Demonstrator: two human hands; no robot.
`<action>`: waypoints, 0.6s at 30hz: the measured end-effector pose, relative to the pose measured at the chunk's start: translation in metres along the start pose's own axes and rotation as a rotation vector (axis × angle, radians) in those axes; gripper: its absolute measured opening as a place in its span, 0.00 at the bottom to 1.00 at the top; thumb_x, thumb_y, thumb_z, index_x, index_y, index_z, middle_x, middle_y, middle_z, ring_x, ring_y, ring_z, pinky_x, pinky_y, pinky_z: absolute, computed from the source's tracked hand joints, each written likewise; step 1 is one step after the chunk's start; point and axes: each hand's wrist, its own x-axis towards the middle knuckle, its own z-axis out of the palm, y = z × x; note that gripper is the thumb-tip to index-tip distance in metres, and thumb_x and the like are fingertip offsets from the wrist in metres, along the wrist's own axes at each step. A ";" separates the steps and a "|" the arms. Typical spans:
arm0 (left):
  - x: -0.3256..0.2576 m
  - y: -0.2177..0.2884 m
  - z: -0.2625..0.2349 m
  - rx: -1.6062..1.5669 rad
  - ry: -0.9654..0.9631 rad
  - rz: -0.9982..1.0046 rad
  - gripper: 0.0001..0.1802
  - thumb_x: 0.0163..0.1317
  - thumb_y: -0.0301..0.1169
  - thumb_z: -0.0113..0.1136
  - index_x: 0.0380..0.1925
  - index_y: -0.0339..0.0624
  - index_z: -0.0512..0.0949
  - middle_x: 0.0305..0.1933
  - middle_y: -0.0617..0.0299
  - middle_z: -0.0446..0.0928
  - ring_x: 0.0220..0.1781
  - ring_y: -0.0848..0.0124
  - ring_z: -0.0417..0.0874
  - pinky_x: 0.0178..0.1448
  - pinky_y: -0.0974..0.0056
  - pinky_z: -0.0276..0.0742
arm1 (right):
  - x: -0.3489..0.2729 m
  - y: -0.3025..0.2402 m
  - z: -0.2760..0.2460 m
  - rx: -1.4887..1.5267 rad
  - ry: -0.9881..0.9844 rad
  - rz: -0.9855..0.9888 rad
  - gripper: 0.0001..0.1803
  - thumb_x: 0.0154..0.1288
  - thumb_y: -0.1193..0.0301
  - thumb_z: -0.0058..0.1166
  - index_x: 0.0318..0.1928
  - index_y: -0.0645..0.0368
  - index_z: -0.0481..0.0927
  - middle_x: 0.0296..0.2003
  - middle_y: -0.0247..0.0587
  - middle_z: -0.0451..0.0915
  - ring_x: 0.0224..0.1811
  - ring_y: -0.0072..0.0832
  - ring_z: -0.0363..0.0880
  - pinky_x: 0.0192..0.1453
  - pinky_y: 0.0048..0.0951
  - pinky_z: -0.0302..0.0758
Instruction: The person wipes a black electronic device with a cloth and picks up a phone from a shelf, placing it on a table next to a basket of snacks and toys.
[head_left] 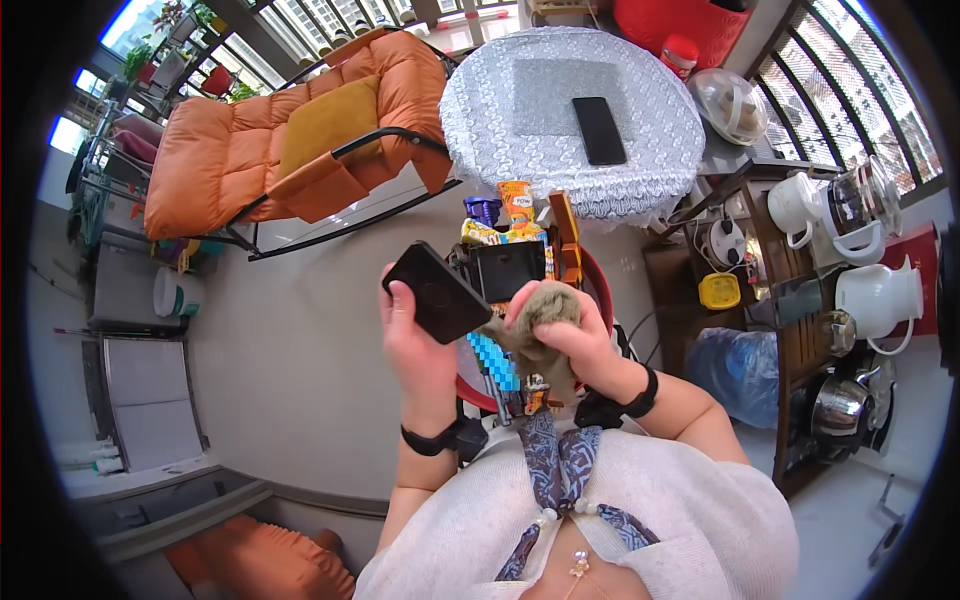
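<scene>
In front of me, my left hand [408, 330] grips a flat black rectangular thing with rounded corners [440, 290], tilted up at an angle; its exact kind does not show. Bunched in my closed right hand [590, 340] is an olive-brown cloth [545, 335], one end reaching close to the black thing's lower right corner. Whether they touch, I cannot tell. Below both hands stands a red tub [600, 285] filled with toys. Among them are a blue blocky toy [492, 362], an orange toy part [567, 235], a purple piece [482, 210] and a black box-like piece [508, 272].
Beyond the tub is a round table with a white lace cloth [480, 110], a black phone [599, 130] lying on it. An orange cushioned chair [220, 165] stands at far left. To the right, a wooden shelf [790, 400] carries white jugs [880, 300] and pots.
</scene>
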 end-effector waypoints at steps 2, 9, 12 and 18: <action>-0.001 0.011 -0.006 0.077 0.004 0.025 0.15 0.74 0.38 0.52 0.55 0.45 0.70 0.49 0.58 0.77 0.50 0.67 0.81 0.54 0.60 0.80 | -0.012 -0.001 -0.016 -0.351 -0.067 0.009 0.18 0.57 0.75 0.58 0.49 0.63 0.78 0.39 0.35 0.80 0.42 0.21 0.78 0.50 0.25 0.75; -0.029 -0.036 -0.005 0.159 -0.112 -0.174 0.13 0.74 0.31 0.51 0.55 0.45 0.67 0.49 0.62 0.75 0.49 0.73 0.79 0.54 0.67 0.78 | -0.027 -0.018 -0.010 -0.802 0.057 0.003 0.33 0.48 0.61 0.77 0.53 0.64 0.79 0.38 0.39 0.84 0.41 0.24 0.82 0.47 0.26 0.77; -0.022 -0.042 -0.004 0.150 -0.125 -0.184 0.17 0.73 0.33 0.54 0.57 0.45 0.66 0.52 0.61 0.73 0.51 0.74 0.76 0.54 0.68 0.77 | -0.026 -0.010 -0.023 -0.688 0.170 0.039 0.24 0.54 0.69 0.73 0.49 0.66 0.80 0.35 0.35 0.84 0.37 0.18 0.80 0.43 0.23 0.78; 0.032 -0.026 -0.019 1.401 -0.250 0.331 0.38 0.56 0.44 0.71 0.63 0.42 0.66 0.50 0.55 0.72 0.51 0.63 0.76 0.53 0.61 0.76 | -0.003 -0.032 -0.069 -0.693 0.467 -0.186 0.16 0.57 0.77 0.68 0.46 0.68 0.81 0.32 0.33 0.83 0.34 0.15 0.78 0.38 0.21 0.77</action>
